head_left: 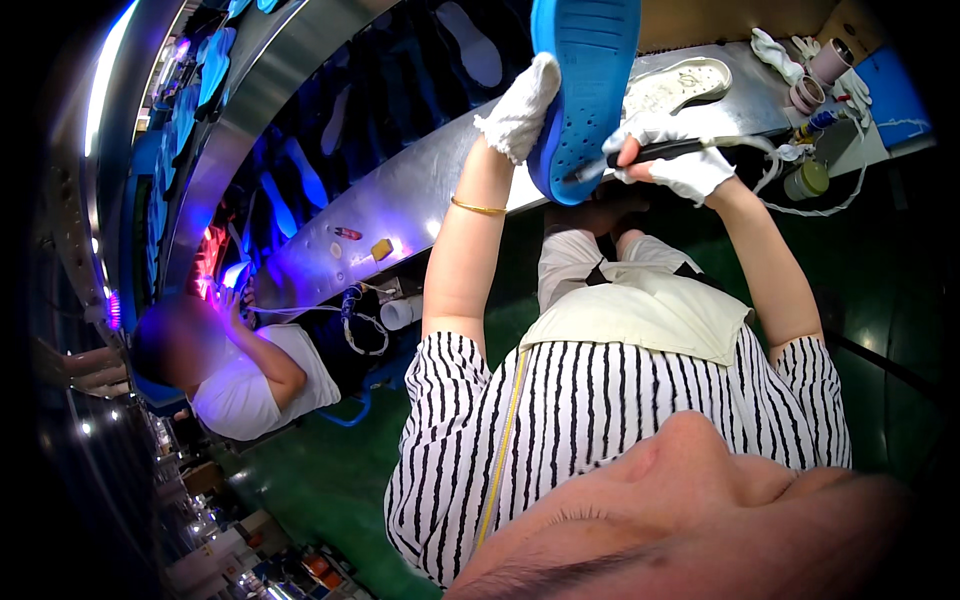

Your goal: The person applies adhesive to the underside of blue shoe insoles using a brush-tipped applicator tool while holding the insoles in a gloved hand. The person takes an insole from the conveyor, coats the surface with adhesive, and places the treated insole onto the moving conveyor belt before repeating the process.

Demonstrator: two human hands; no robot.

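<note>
A white-gloved left hand [525, 108], mine, grips the left side of a blue perforated shoe sole [585, 75], held up over the edge of the metal bench. My right hand [690, 172], in a white glove with bare fingertips, is closed around a black-handled brush-like tool [665, 150]. A pale cord or tube runs from the tool's back end. Its blurred tip lies over the rounded near end of the sole; whether it touches cannot be made out. Just behind my right hand, a white perforated shoe piece [690, 82] rests on the bench.
The metal bench [390, 205] carries a yellow block [381, 249]. At right are pink rolls [830, 62], a green-lidded jar [806, 181] and white gloves [775, 55]. Shoe soles [470, 45] lie on a dark conveyor beyond. A co-worker [265, 375] sits at left under purple light.
</note>
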